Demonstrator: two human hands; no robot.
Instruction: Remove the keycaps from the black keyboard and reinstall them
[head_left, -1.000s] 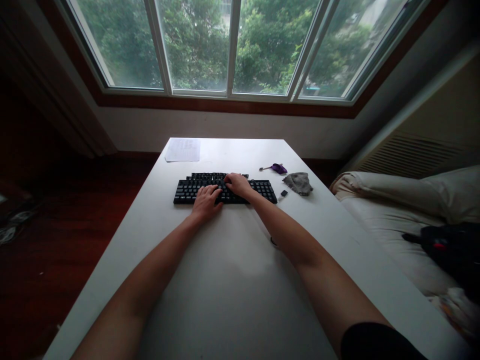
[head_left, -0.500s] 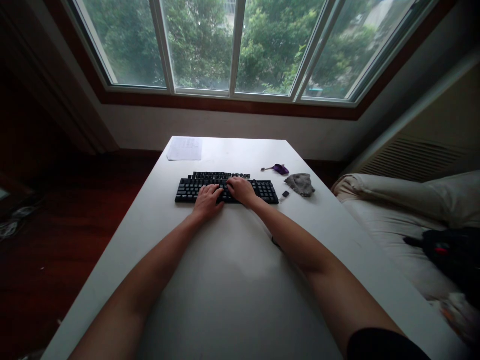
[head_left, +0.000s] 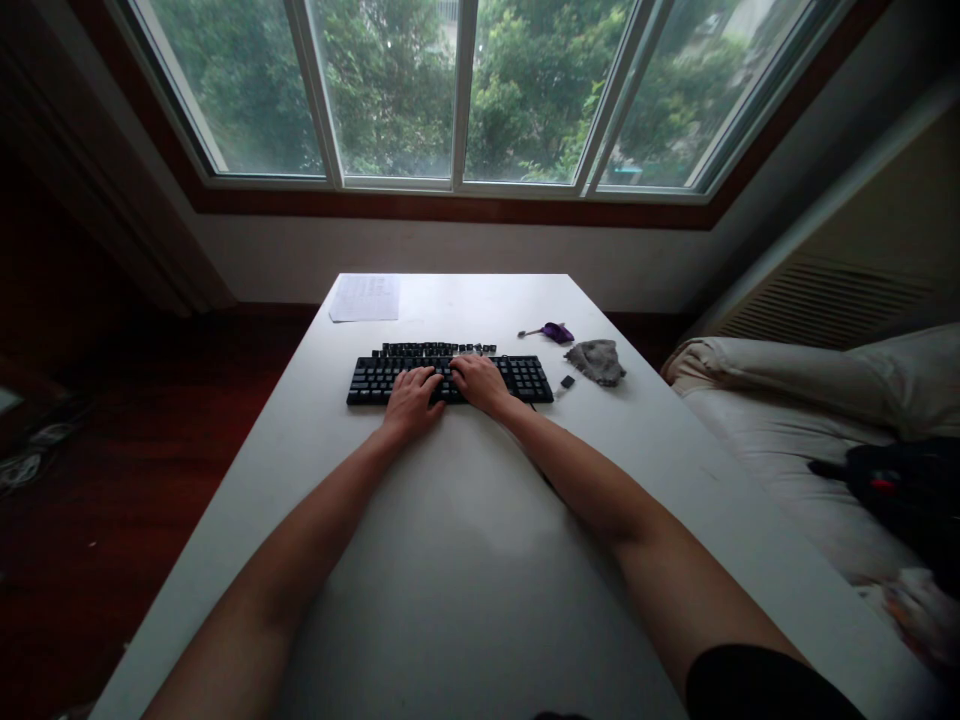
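Observation:
A black keyboard (head_left: 532,380) lies across the white table, with several loose black keycaps (head_left: 420,349) lined up along its far edge. My left hand (head_left: 411,402) rests on the keyboard's middle-left keys, fingers extended and slightly apart, thumb toward the near edge. Beside it, my right hand (head_left: 481,382) lies over the keys just right of the middle, its fingers reaching left and forward. Neither hand grips anything. The keys under both palms are hidden. A dark cable shows partly beneath my right forearm.
Right of the keyboard lie a crumpled grey cloth (head_left: 596,362), a purple item (head_left: 556,332) with a thin brush-like stick, and a small dark piece (head_left: 568,382) with a clear part. A paper sheet (head_left: 365,298) is at the far left corner. A sofa (head_left: 787,400) stands on the right.
The view has shifted slightly, so the table and keyboard appear a little further left. Both hands stay on the keyboard, with only slight finger movement.

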